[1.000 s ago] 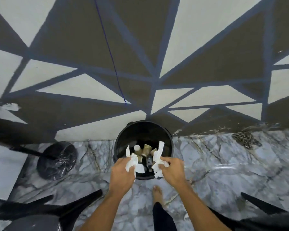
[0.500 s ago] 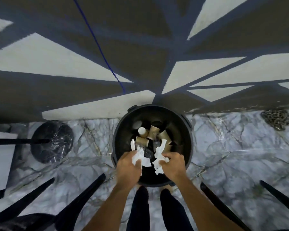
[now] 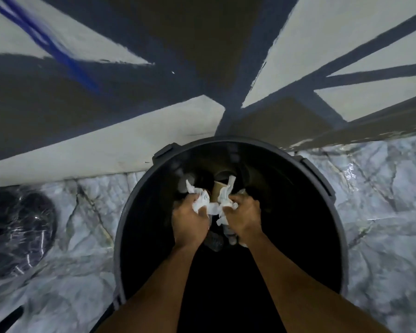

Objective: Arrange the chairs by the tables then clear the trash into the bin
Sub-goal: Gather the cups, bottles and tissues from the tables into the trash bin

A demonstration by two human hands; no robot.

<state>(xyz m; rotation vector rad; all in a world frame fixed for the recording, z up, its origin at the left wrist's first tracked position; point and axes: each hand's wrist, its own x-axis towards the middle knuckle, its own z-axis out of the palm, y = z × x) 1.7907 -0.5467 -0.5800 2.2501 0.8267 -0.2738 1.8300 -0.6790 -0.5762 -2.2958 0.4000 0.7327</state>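
Observation:
A round black bin [image 3: 139,207] stands on the marble floor against the painted wall and fills the middle of the view. Both my arms reach down into its mouth. My left hand [image 3: 190,222] grips a crumpled white tissue [image 3: 198,200]. My right hand [image 3: 244,216] grips another crumpled white tissue [image 3: 223,197]. The two hands are side by side, nearly touching. Below them, deep in the bin, lie a brown paper cup [image 3: 217,188] and other dim trash.
A black round table base [image 3: 17,234] sits on the marble floor [image 3: 382,212] to the left of the bin. The wall [image 3: 106,150] with grey, white and brown triangles rises just behind the bin. A dark chair leg [image 3: 7,319] shows at the bottom left.
The view has closed in on the bin, which now looks much larger. Both hands, still holding the tissues, have gone from above the rim to down inside the bin's mouth.

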